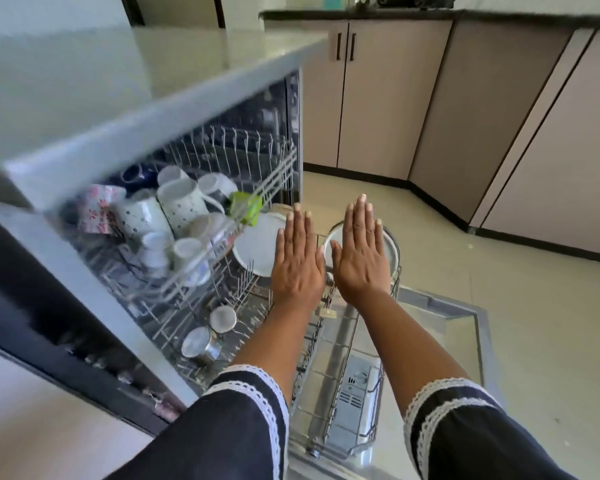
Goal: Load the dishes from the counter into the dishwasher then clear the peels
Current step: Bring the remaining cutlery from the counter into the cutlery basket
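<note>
Both hands are held out flat, palms down, side by side above the open dishwasher (84, 271). The left hand (297, 258) and the right hand (359, 254) have straight fingers and hold nothing; their thumbs nearly meet. Below them, white plates (253, 247) stand in the pulled-out lower rack (343, 393), with two steel cups (201, 342) lying nearer the machine. The upper rack (257, 188) holds white spotted mugs (181, 202) and a green item (245, 206). The door (465, 320) lies open over the floor.

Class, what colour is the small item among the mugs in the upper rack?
Bright green item, clearest in the head view.
</note>
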Action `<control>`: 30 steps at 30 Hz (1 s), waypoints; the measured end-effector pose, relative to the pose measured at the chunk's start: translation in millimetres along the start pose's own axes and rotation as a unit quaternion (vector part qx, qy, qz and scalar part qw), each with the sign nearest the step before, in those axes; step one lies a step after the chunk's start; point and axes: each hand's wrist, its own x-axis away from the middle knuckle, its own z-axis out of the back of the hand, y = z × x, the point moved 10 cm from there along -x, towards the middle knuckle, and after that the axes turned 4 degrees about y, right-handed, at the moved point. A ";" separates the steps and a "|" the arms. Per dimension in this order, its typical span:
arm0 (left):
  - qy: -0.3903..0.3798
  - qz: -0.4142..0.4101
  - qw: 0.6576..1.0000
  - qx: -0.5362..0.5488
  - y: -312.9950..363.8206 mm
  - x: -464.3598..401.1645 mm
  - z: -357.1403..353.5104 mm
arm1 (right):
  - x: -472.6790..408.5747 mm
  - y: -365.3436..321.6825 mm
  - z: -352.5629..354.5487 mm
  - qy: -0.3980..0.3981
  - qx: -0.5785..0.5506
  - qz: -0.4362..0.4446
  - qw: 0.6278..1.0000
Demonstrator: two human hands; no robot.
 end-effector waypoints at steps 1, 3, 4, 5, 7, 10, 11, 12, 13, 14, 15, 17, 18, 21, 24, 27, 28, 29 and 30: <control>-0.004 0.004 1.000 0.002 3.8 -11.2 14.0 | -9.6 -7.0 16.9 0.001 -0.002 0.004 1.000; -0.010 0.022 0.999 0.021 3.5 -41.2 49.2 | -31.3 -24.4 62.4 0.005 -0.016 0.005 1.000; -0.008 0.031 0.999 0.016 3.7 -60.3 72.8 | -44.9 -31.5 89.9 0.014 -0.015 0.004 1.000; -0.001 0.038 0.999 0.018 4.1 -78.6 98.1 | -57.7 -37.5 117.4 0.026 -0.018 0.000 1.000; 0.022 0.046 0.998 0.032 6.9 -111.8 153.8 | -82.2 -46.5 174.3 0.044 -0.031 -0.010 0.999; 0.047 0.059 0.996 0.042 9.5 -145.0 238.9 | -109.2 -66.3 251.8 0.050 -0.034 0.008 0.998; 0.056 0.064 0.995 0.049 8.5 -153.7 261.7 | -116.0 -75.0 272.9 0.048 -0.038 0.019 0.998; 0.059 0.067 0.995 0.055 6.1 -163.3 286.6 | -123.4 -85.5 297.4 0.046 -0.046 0.030 0.997; 0.061 0.067 0.995 0.049 3.5 -169.5 307.1 | -128.1 -95.1 317.2 0.044 -0.049 0.041 0.997; 0.064 0.069 0.995 0.040 -0.6 -177.6 329.0 | -134.5 -106.3 338.1 0.045 -0.047 0.053 0.997; 0.064 0.070 0.995 0.039 -4.2 -184.8 348.1 | -139.1 -116.5 357.0 0.052 -0.048 0.064 0.995; 0.067 0.083 0.994 0.037 -15.9 -197.7 386.5 | -148.0 -138.6 389.9 0.062 -0.048 0.086 0.993; 0.073 0.092 0.993 0.029 -22.2 -201.5 405.1 | -151.4 -149.4 402.7 0.061 -0.050 0.098 0.992; 0.079 0.114 0.990 -0.001 -47.0 -211.4 455.3 | -159.2 -188.2 436.0 0.069 -0.060 0.127 0.988; 0.080 0.145 0.985 -0.036 -86.5 -211.8 500.0 | -160.0 -236.9 461.1 0.062 -0.070 0.172 0.981; 0.087 0.183 0.976 -0.085 -132.7 -199.7 539.4 | -157.6 -285.5 472.2 0.057 -0.087 0.215 0.971; 0.090 0.193 0.972 -0.101 -147.2 -194.1 552.7 | -155.0 -301.7 475.6 0.056 -0.094 0.229 0.967; 0.094 0.209 0.966 -0.121 -164.3 -186.1 567.1 | -150.2 -321.0 478.8 0.055 -0.100 0.246 0.962; 0.098 0.224 0.959 -0.144 -180.7 -177.6 579.9 | -145.1 -339.7 480.8 0.056 -0.106 0.267 0.956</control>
